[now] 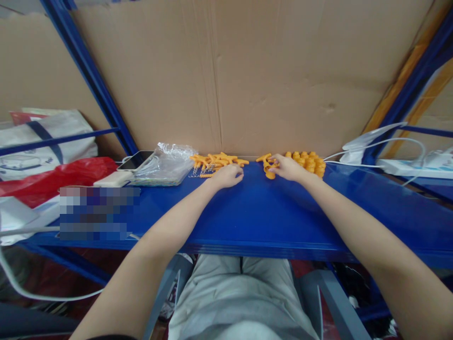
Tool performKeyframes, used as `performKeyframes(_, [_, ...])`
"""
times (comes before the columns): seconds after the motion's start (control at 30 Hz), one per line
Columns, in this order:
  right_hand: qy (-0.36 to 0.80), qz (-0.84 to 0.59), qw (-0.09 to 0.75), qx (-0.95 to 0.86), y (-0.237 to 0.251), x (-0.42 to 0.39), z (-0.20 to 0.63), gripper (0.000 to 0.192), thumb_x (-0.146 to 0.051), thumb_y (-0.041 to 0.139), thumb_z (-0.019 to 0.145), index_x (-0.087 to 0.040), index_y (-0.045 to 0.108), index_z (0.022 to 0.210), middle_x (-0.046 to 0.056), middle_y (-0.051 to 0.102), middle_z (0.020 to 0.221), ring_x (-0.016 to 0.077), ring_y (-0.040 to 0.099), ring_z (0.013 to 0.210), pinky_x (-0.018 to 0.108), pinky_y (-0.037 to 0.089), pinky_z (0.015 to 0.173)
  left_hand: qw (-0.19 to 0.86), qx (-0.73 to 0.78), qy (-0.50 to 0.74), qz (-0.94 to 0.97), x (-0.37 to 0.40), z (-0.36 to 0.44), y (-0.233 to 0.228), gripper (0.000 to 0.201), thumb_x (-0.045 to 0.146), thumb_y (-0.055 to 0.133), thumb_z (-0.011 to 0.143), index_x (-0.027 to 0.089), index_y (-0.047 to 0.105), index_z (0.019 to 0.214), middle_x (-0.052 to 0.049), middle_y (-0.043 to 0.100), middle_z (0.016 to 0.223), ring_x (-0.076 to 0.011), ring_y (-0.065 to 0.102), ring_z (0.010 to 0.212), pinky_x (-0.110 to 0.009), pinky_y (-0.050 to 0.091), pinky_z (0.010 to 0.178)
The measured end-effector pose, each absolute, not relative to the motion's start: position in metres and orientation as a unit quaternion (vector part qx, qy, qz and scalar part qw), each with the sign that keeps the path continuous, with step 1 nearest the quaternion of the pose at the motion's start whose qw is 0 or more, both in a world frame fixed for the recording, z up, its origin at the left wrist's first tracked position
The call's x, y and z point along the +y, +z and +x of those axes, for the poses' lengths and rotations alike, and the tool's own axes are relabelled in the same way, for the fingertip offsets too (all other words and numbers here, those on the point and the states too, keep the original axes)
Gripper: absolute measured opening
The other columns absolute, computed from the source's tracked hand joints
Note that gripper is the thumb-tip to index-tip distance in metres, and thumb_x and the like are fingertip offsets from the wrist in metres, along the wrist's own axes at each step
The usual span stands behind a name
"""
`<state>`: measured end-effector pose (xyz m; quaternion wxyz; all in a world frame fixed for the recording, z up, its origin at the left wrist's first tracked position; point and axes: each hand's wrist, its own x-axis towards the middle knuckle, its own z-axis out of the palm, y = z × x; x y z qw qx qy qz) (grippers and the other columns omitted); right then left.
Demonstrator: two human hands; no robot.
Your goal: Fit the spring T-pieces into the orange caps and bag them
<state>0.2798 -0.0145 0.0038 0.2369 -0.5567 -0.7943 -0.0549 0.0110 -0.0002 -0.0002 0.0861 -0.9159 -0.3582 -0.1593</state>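
My left hand (228,177) is closed with its fingers curled, just in front of a pile of orange branched plastic pieces (221,159). Whatever its fingertips hold, if anything, is too small to make out. Small silvery springs or chains (194,172) lie at the left of that pile. Farther right, my right hand (286,167) has its fingers closed on an orange cup-shaped piece (270,174). An orange branched piece (264,159) lies just beyond those fingertips. Beside the right wrist, several orange knobbed caps (311,163) stand packed in rows.
The blue shelf table (247,219) backs onto a cardboard wall (265,75). Left are a stack of clear plastic bags (163,170), a phone (137,160), a white power bank (113,179) and a red bag (71,177). White cables (368,142) run at the right.
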Motion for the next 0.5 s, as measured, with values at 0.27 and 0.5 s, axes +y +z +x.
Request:
performKeyframes(0.27, [-0.001, -0.57, 0.183, -0.801, -0.01, -0.012, 0.273, 0.046, -0.017, 0.075, 0.081, -0.017, 0.063, 0.125, 0.011, 0.075, 0.113, 0.0249, 0.072, 0.099, 0.035, 0.054, 0.091, 0.129, -0.54, -0.155, -0.817, 0.005, -0.001, 0.005, 0.024, 0.023, 0.054, 0.09, 0.016, 0.076, 0.095, -0.014, 0.077, 0.094, -0.0297, 0.072, 0.095, -0.04, 0.057, 0.086])
performKeyframes(0.5, [0.025, -0.584, 0.208, -0.785, -0.011, -0.013, 0.267, 0.042, -0.018, 0.074, 0.08, -0.018, 0.064, 0.12, 0.008, 0.074, 0.11, 0.0235, 0.072, 0.095, 0.032, 0.055, 0.084, 0.084, -0.554, -0.071, -0.825, 0.007, -0.001, 0.0, 0.023, 0.02, 0.056, 0.089, 0.009, 0.073, 0.099, -0.022, 0.074, 0.101, -0.0356, 0.071, 0.101, -0.045, 0.057, 0.09])
